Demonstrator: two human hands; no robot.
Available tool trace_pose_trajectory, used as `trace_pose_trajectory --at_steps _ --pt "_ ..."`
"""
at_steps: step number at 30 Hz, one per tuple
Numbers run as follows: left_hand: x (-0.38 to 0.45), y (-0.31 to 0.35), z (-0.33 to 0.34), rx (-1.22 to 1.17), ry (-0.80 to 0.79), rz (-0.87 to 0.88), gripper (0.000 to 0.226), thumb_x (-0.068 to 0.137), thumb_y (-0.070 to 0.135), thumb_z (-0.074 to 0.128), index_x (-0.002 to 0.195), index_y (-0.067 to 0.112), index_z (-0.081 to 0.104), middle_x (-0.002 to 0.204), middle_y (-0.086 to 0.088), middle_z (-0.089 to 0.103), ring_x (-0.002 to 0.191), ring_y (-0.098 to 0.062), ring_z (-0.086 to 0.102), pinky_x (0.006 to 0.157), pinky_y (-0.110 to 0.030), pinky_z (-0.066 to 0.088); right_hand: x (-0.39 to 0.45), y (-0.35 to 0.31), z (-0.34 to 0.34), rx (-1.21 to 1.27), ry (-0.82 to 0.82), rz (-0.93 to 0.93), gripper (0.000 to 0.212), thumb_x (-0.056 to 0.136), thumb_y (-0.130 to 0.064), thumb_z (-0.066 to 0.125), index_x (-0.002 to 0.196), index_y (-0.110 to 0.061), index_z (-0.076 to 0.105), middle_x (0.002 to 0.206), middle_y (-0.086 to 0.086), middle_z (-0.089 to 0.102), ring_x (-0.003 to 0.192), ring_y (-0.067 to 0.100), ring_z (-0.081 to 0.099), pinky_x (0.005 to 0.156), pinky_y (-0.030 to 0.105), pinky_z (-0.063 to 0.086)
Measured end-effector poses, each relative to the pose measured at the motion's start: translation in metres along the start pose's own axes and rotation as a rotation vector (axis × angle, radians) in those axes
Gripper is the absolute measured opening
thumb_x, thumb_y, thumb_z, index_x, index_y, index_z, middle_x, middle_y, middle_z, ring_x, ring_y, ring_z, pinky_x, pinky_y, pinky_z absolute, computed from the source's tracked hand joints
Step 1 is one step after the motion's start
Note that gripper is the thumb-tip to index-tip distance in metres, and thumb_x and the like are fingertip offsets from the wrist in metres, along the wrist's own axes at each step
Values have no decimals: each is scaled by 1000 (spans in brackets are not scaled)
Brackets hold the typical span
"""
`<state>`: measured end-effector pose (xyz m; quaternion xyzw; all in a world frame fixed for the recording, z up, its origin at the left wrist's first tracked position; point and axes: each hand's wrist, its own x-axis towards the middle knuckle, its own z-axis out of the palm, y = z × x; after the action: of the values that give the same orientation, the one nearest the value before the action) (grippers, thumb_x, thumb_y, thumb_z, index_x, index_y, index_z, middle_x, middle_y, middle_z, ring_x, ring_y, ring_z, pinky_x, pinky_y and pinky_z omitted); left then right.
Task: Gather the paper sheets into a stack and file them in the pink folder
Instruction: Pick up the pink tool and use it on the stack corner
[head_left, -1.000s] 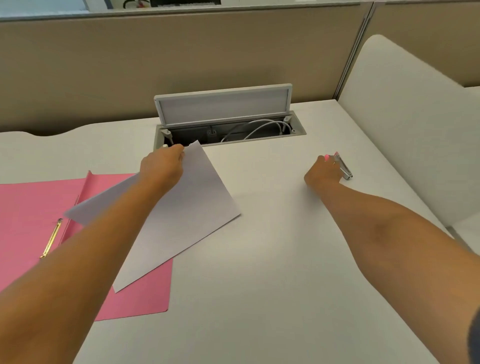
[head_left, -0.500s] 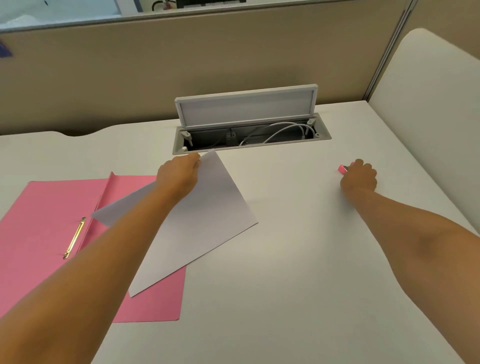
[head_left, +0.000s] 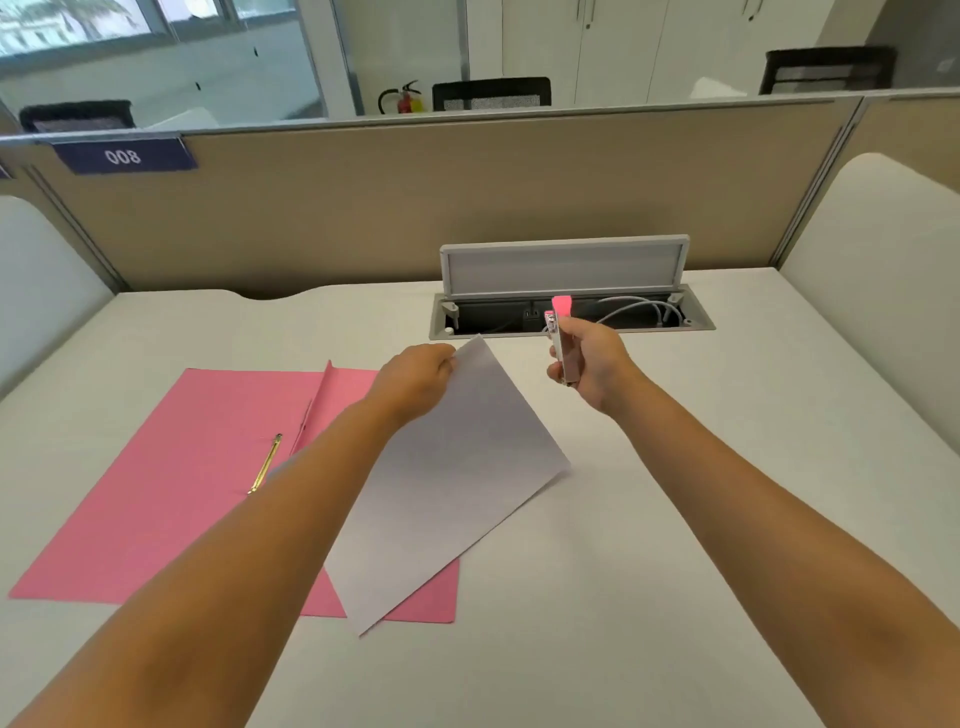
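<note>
**Light sheets, firm corner pinch**

The folder (head_left: 171, 483) lies open on the desk (head_left: 675, 519). My left hand (head_left: 415, 382) pinches the floppy paper (head_left: 447, 483) by its far corner, above the folder. My right hand (head_left: 589, 361) grips a stapler (head_left: 562, 340).

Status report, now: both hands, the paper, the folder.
Left hand pinches white paper sheets at top corner. Right hand grips small pink-and-metal stapler. Open pink card folder flat on desk, partly under sheets. Nothing obstructing.
</note>
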<state>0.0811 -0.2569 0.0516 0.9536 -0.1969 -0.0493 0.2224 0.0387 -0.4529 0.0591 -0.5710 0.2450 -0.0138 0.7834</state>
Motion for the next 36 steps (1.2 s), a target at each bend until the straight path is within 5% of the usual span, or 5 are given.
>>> trace_pose_trajectory --at_steps 4,8,15,28,36 --pt "-19 -19 -16 -74 -25 13 29 99 20 33 84 6 54 84 -9 53 79 -25 47 69 -31 33 -31 1 38 -436 -87 -110 31 96 -39 39 92 -13 55 91 5 51 70 12 40 56 23 34" --pt "-32 -32 -28 -178 -44 33 33 98 19 36 95 0 62 86 -11 56 80 -25 50 71 -33 37 -46 11 60 -818 -98 -375 37 91 -49 45 104 -17 56 91 -5 57 86 15 50 72 28 44" --pt "-48 -41 -47 -256 -54 116 28 98 16 37 96 4 62 84 -10 53 77 -25 46 60 -27 34 -76 4 88 -1423 -54 -602 46 85 -54 53 121 -25 54 120 -3 61 106 19 56 78 30 41" --pt "-52 -38 -70 -153 -21 244 29 97 20 37 85 4 58 82 -14 57 73 -26 47 62 -31 33 -101 -13 109 -1540 -44 -643 46 86 -53 53 121 -22 56 120 -2 61 108 18 57 86 35 47" --pt "-50 -41 -78 -167 8 282 31 97 20 38 96 1 63 94 -20 65 76 -26 48 66 -34 36 -103 -8 119 -1413 9 -726 34 88 -48 53 107 -22 65 107 -3 68 98 19 60 74 32 44"
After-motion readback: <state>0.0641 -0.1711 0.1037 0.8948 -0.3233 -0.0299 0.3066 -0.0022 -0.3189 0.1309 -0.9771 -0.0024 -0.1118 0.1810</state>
